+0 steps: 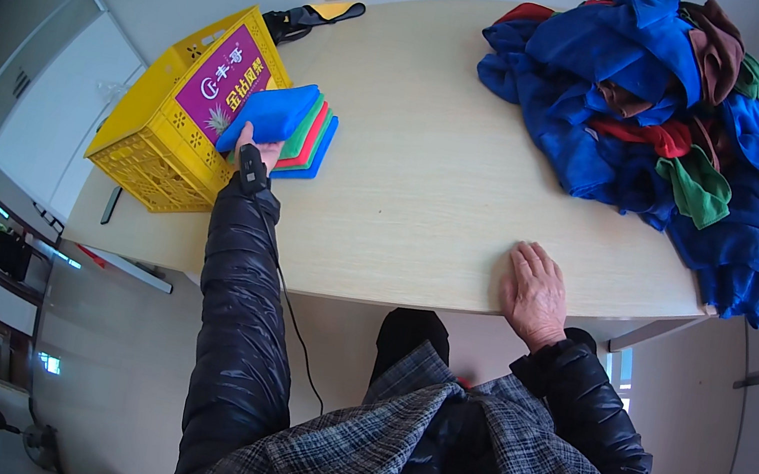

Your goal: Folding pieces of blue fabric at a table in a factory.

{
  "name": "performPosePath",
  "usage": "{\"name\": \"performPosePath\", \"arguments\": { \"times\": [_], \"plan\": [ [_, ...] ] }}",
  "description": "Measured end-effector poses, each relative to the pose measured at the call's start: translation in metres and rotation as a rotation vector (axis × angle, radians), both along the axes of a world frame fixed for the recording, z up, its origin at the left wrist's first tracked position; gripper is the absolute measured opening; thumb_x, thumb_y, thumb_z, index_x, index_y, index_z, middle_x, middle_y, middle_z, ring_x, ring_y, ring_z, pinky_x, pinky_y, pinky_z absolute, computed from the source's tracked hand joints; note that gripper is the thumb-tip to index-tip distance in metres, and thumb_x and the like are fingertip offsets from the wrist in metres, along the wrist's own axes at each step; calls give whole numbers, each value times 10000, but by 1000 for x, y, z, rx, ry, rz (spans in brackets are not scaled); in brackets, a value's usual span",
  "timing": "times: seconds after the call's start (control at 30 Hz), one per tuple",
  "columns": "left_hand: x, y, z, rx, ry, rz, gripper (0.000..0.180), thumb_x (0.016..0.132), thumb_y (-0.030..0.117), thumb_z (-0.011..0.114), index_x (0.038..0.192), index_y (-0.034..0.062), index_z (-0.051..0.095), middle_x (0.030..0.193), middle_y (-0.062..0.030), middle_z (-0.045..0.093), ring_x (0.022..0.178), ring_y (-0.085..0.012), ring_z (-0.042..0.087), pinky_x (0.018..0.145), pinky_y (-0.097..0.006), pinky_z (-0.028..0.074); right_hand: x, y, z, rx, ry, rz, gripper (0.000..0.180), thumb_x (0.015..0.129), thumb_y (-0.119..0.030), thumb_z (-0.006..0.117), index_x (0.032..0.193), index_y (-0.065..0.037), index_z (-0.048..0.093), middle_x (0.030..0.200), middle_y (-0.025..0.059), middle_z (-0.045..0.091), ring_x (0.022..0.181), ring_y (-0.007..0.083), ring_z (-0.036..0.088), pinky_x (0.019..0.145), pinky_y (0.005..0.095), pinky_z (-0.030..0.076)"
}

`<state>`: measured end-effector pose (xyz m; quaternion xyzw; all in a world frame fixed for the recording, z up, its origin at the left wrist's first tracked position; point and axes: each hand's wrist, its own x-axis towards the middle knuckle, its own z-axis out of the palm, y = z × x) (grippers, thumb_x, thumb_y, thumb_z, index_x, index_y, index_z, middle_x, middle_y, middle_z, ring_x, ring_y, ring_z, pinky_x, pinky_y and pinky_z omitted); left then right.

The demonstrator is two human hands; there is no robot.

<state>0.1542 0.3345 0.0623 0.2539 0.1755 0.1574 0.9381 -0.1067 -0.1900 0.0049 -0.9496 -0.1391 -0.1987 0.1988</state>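
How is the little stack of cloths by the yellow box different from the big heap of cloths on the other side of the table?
The folded stack is small, flat and neat; the loose heap is large, crumpled and tangled. The stack sits beside the yellow crate with the left hand on it; the heap lies at the far right, untouched, spilling over the table edge. The heap also shows brown. Both hold blue, red and green cloth.

Bench (427, 195) middle is open from the near edge to the far edge. Left side blocked: yellow crate (165, 128) with folded stack (301, 132) touching it. Far right blocked by the cloth pile (663, 125), which probably overhangs the right edge.
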Motion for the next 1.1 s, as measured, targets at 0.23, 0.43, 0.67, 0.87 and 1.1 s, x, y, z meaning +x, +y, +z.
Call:
{"name": "performPosePath", "arguments": {
  "times": [0.23,0.43,0.67,0.87,1.1],
  "plan": [
    [-43,86,31,61,143,-166,829,919,330,706,1509,-65,279,1495,-209,430,1430,-343,362,1197,-467,327,5,17,-1,91,-46,72,400,883,-162,607,1238,20,584,1363,187,550,1343,362,460,1125,452,372],
    [-125,-43,-15,269,-27,-255,575,983,281,622,1431,-7,404,1394,-185,516,1301,-275,507,1122,-417,411,11,-8,-4,101,-105,60,295,892,-182,620,1130,-10,651,1248,158,630,1253,337,538,1067,436,417],
    [-238,-201,-62,1019,34,-421,161,1007,183,595,993,33,651,842,-22,658,717,-124,607,658,-247,496,93,-100,47,399,-306,-70,106,876,-156,656,887,-62,704,830,188,673,734,390,656,646,411,534],
    [-237,-236,-90,1493,-150,-138,122,962,100,619,869,23,635,772,-17,619,663,-129,550,636,-273,461,170,-257,142,674,-396,-337,173,840,-236,657,853,-78,727,753,146,704,711,363,687,662,424,548],
    [-243,-239,-81,1695,-108,29,80,935,78,636,869,32,638,763,-51,603,649,-151,550,618,-299,458,227,-261,190,444,-374,-489,181,816,-231,708,913,-80,729,829,108,732,800,325,705,727,405,555]
  ]
}}
